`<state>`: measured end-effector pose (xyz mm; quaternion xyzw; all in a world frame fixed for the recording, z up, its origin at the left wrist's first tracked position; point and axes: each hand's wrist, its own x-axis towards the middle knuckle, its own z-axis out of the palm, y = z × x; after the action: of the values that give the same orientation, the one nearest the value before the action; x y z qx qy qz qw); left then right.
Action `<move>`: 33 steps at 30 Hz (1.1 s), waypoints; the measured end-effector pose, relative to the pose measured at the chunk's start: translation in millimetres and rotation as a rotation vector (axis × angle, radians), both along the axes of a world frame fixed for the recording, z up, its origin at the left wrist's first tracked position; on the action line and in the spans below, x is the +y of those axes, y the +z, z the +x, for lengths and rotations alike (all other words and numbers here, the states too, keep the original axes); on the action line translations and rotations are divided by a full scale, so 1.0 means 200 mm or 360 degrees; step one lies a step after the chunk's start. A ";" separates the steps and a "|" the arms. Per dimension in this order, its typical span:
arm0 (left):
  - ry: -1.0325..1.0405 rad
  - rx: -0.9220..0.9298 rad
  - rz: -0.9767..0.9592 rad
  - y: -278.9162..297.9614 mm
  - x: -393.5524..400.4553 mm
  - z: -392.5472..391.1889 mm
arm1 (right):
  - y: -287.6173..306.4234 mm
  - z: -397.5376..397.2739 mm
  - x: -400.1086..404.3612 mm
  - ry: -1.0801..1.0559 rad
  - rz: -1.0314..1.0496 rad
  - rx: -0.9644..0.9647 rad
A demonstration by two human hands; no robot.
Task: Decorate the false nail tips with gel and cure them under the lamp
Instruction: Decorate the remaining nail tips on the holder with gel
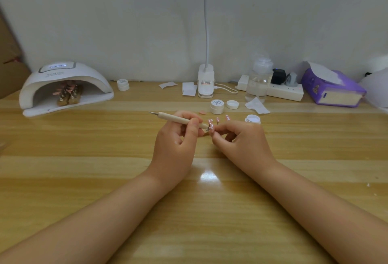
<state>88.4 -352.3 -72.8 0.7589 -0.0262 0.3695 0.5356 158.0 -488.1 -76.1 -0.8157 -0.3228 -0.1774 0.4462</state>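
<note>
My left hand [178, 135] grips a wooden dotting tool [178, 118], its working end touching a pink false nail tip [211, 127]. My right hand [239, 137] pinches that tip's holder between thumb and fingers. More pink tips [218, 119] with white dots stand on the table just behind my hands. An open gel pot [253, 119] sits right of them. The white curing lamp [65, 87] stands far left, with two wooden holders of pink tips [68, 93] inside it.
A closed gel pot [217, 106] and a loose lid [232, 104] lie behind the tips, another pot [123, 84] near the lamp. A desk lamp base [206, 81], a clear bottle [259, 79], a power strip [281, 91], a purple tissue box [333, 89] and paper wipes [257, 106] line the back.
</note>
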 end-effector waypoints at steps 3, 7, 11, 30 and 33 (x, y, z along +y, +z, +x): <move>-0.0018 -0.0006 -0.0010 0.00 0.00 0.00 | 0.00 0.00 0.00 -0.0003 0.0006 -0.0005; -0.0029 -0.0004 -0.0009 -0.01 0.00 0.01 | 0.00 0.00 0.00 -0.0002 -0.0006 -0.0002; -0.0028 -0.0007 -0.0007 -0.01 0.00 0.01 | 0.00 0.00 0.00 -0.0004 -0.0006 0.0012; -0.0009 -0.0011 -0.0002 0.01 0.00 0.00 | 0.01 -0.01 0.00 -0.0011 -0.0024 0.0045; -0.0025 -0.0044 -0.0079 0.01 -0.01 0.00 | 0.01 -0.01 0.00 -0.0016 -0.0022 0.0039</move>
<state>88.2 -353.4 -71.4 0.7399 -0.0304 0.3761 0.5569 156.5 -488.4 -74.9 -0.8225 -0.3143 -0.1673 0.4435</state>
